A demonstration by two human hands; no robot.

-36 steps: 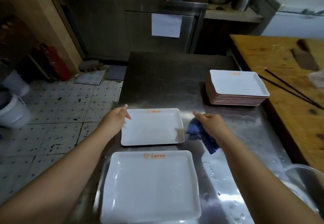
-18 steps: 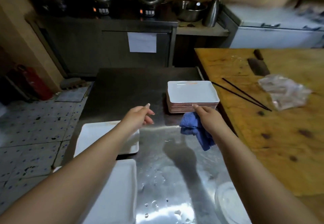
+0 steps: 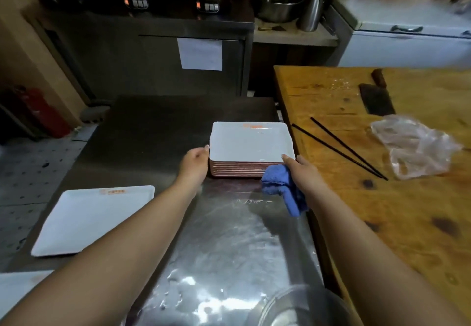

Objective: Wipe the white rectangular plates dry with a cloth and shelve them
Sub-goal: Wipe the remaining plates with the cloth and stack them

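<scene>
The stack of white rectangular plates sits on the steel table, up at 12 o'clock from the two hands and close to the wooden counter at 3 o'clock. The left hand touches the stack's left side with its fingertips at the top plate's near left corner; its fingers look only a little bent. The right hand is at the stack's near right corner, at 5 o'clock from the top plate. It holds a blue cloth bunched under its palm, and one finger points up to touch the plate's rim. One more white plate lies flat on the table at 8 o'clock from the stack, well apart from it. Two black chopsticks and a cleaver lie on the wooden counter.
</scene>
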